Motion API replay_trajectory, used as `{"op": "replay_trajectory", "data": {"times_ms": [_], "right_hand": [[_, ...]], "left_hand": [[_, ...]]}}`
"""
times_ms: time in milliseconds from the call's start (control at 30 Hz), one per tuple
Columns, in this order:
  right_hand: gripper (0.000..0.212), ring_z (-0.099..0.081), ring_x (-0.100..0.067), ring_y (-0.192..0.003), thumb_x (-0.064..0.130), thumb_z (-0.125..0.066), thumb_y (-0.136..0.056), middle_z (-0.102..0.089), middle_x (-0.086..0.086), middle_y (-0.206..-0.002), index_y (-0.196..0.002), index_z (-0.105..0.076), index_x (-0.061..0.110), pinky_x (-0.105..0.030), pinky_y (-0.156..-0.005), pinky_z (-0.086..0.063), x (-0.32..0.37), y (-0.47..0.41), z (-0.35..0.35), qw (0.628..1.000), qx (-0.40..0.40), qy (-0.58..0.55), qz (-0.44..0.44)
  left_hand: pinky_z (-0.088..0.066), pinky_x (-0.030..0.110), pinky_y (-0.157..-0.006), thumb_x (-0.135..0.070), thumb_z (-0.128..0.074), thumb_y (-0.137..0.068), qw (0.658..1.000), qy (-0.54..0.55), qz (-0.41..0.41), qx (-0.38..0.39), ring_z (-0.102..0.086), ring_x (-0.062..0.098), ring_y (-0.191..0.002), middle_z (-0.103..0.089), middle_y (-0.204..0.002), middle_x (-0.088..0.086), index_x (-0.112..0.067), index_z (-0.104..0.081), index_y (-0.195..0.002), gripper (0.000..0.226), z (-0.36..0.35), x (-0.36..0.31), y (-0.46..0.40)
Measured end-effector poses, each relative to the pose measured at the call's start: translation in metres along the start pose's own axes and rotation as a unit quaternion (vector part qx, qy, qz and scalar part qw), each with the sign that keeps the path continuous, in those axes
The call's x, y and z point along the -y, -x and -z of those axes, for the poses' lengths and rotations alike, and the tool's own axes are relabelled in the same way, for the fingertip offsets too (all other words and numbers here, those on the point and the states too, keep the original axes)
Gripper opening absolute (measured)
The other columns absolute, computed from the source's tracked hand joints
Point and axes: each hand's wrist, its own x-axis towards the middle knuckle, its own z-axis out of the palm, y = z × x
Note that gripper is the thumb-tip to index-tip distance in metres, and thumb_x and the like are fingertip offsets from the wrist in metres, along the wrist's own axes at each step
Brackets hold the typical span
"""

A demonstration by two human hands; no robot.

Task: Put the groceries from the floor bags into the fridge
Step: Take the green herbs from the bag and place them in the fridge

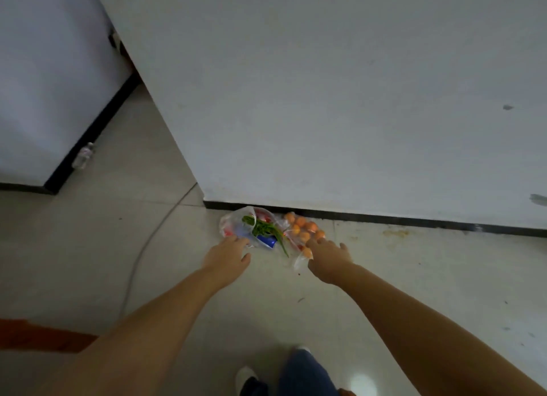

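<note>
Tiled floor [414, 277], white wall [325, 85], bags [236, 222]

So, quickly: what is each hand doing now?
Left hand: open, fingers at the vegetable bag, holding nothing.
Right hand: open, at the orange bag, holding nothing.

The light is dim and flat, with a cool grey cast on the wall [325, 85]. The floor [414, 277] shows a soft glare spot beside the shoe. Straight edges bow from wide-angle distortion; everything looks slightly soft.
</note>
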Motion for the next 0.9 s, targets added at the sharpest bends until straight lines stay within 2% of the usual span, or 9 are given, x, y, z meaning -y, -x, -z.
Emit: {"op": "replay_trajectory", "data": {"times_ms": [100, 300, 433, 533, 600, 667, 733, 833, 900], "right_hand": [[0.057, -0.033, -0.029, -0.137, 0.018, -0.044, -0.092, -0.033, -0.007, -0.149, -0.145, -0.027, 0.025, -0.05, -0.113, -0.02, 0.004, -0.048, 0.0, 1.0, 0.01, -0.017, -0.015], [0.046, -0.042, -0.028, -0.129, 0.017, -0.045, -0.091, -0.044, -0.009, -0.141, -0.136, -0.04, 0.019, -0.043, -0.107, -0.032, 0.004, -0.181, -0.019, 0.998, 0.043, -0.031, -0.033], [0.048, -0.046, -0.026, -0.127, 0.014, -0.043, -0.092, -0.046, -0.007, -0.14, -0.139, -0.039, 0.019, -0.039, -0.104, -0.036, 0.006, -0.285, -0.064, 0.997, 0.05, -0.047, -0.038], [0.045, -0.047, -0.025, -0.125, 0.014, -0.043, -0.092, -0.047, -0.007, -0.139, -0.137, -0.042, 0.019, -0.038, -0.099, -0.04, 0.007, -0.366, -0.117, 0.997, 0.049, -0.054, -0.032], [0.045, -0.048, -0.026, -0.122, 0.014, -0.044, -0.092, -0.047, -0.007, -0.137, -0.136, -0.042, 0.02, -0.037, -0.094, -0.041, 0.006, -0.416, -0.158, 0.998, 0.044, -0.043, -0.028], [0.042, -0.049, -0.026, -0.12, 0.013, -0.045, -0.092, -0.049, -0.006, -0.134, -0.133, -0.045, 0.02, -0.036, -0.093, -0.041, 0.006, -0.467, -0.202, 0.999, 0.02, -0.036, -0.011], [0.036, -0.047, -0.024, -0.122, 0.012, -0.047, -0.091, -0.05, -0.004, -0.133, -0.126, -0.052, 0.019, -0.037, -0.1, -0.038, 0.004, -0.51, -0.235, 0.999, -0.01, -0.025, 0.022], [0.035, -0.047, -0.026, -0.124, 0.011, -0.055, -0.087, -0.054, -0.005, -0.131, -0.121, -0.06, 0.018, -0.04, -0.105, -0.035, -0.004, -0.586, -0.285, 0.989, -0.062, 0.029, 0.133], [0.041, -0.056, -0.032, -0.116, 0.008, -0.065, -0.078, -0.061, -0.007, -0.126, -0.118, -0.065, 0.019, -0.044, -0.097, -0.043, -0.009, -0.639, -0.302, 0.975, -0.094, 0.048, 0.195]], "left_hand": [[-0.041, 0.037, -0.102, -0.029, -0.043, -0.095, 0.999, 0.017, -0.026, 0.039, -0.046, 0.024, -0.125, -0.046, -0.14, 0.007, -0.017, -0.045, -0.135, 0.042, -0.006, 0.008, -0.05], [-0.037, 0.03, -0.104, -0.03, -0.041, -0.098, 0.995, 0.042, -0.06, 0.063, -0.042, 0.018, -0.129, -0.043, -0.142, 0.002, -0.019, -0.041, -0.139, 0.042, -0.046, 0.031, -0.164], [-0.038, 0.028, -0.103, -0.029, -0.04, -0.098, 0.994, 0.015, -0.094, 0.059, -0.044, 0.017, -0.127, -0.045, -0.139, 0.001, -0.019, -0.042, -0.138, 0.041, -0.1, 0.064, -0.254], [-0.036, 0.03, -0.106, -0.023, -0.042, -0.096, 0.983, -0.045, -0.165, 0.066, -0.047, 0.02, -0.124, -0.051, -0.134, 0.005, -0.013, -0.046, -0.134, 0.039, -0.158, 0.095, -0.325], [-0.041, 0.034, -0.102, -0.018, -0.053, -0.088, 0.967, -0.081, -0.238, 0.046, -0.058, 0.023, -0.11, -0.063, -0.117, 0.007, -0.011, -0.06, -0.119, 0.032, -0.199, 0.12, -0.37], [-0.047, 0.038, -0.096, -0.017, -0.066, -0.074, 0.942, -0.142, -0.303, 0.013, -0.067, 0.02, -0.091, -0.07, -0.093, 0.002, -0.017, -0.07, -0.096, 0.022, -0.238, 0.151, -0.416], [-0.044, 0.045, -0.1, -0.019, -0.071, -0.071, 0.914, -0.225, -0.338, -0.008, -0.067, 0.017, -0.086, -0.07, -0.086, -0.001, -0.02, -0.071, -0.087, 0.016, -0.263, 0.179, -0.452], [-0.042, 0.052, -0.104, -0.02, -0.069, -0.076, 0.869, -0.28, -0.404, -0.057, -0.065, 0.016, -0.074, -0.068, -0.075, -0.002, -0.02, -0.069, -0.077, 0.001, -0.295, 0.224, -0.503], [-0.041, 0.051, -0.106, -0.023, -0.059, -0.083, 0.836, -0.324, -0.431, -0.097, -0.062, 0.016, -0.064, -0.065, -0.064, -0.004, -0.021, -0.068, -0.066, 0.02, -0.318, 0.258, -0.537]]}}
